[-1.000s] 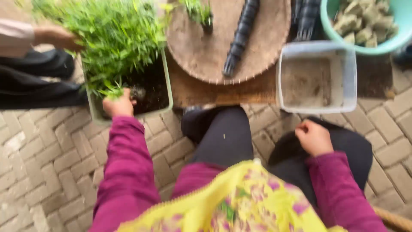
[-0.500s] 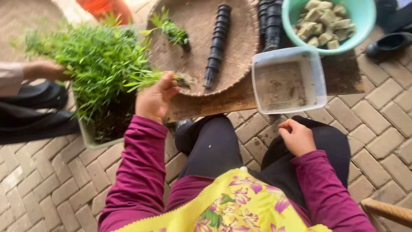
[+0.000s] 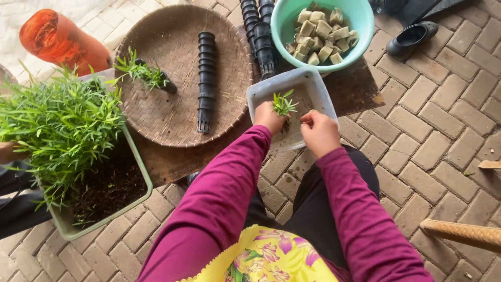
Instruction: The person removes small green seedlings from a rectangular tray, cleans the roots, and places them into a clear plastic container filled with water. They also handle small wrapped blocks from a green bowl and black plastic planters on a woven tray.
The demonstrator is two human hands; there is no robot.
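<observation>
My left hand (image 3: 269, 117) holds a small green seedling (image 3: 283, 104) over the front edge of a shallow grey-white square tub (image 3: 317, 86). My right hand (image 3: 318, 131) is right beside it, fingers curled toward the seedling's roots at the tub's near rim; whether it grips anything is not clear. A green tray (image 3: 136, 166) full of leafy seedlings in dark soil stands at my left.
A round woven basket (image 3: 177, 47) holds a stack of black pots (image 3: 206, 78) and a seedling. A teal bowl (image 3: 360, 21) of pale cubes sits beyond the tub. An orange pot (image 3: 57, 39), a black shoe (image 3: 412, 35), another person's hand (image 3: 8, 152) at far left.
My left hand pulled a seedling from the green tray and carried it right to the square tub. My right hand rose from my lap to meet it.
</observation>
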